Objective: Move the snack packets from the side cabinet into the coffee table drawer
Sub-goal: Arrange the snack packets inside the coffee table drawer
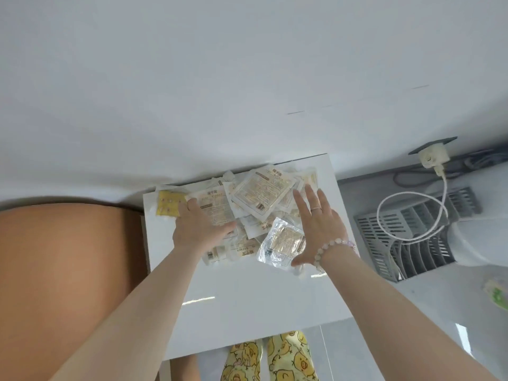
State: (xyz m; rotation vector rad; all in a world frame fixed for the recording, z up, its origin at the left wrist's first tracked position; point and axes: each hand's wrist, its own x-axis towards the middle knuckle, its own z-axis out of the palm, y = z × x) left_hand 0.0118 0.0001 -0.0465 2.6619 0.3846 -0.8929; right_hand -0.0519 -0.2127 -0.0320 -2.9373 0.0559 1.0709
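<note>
A heap of several white and clear snack packets (261,199) lies at the back of the glossy white side cabinet top (247,298), against the wall. A yellow packet (168,207) sits at the heap's left end. My left hand (200,226) rests flat on the left side of the heap, fingers spread over a white packet. My right hand (319,226), with a ring and a bead bracelet, lies with straight fingers against the heap's right side. A clear packet (283,243) leans against its palm and thumb.
A tan rounded sofa arm (63,270) stands left of the cabinet. To the right are a grey slatted rack (406,243), a white cable (412,204) plugged into a wall socket (433,156), and a white rounded appliance (483,237). Yellow patterned slippers (275,358) show below.
</note>
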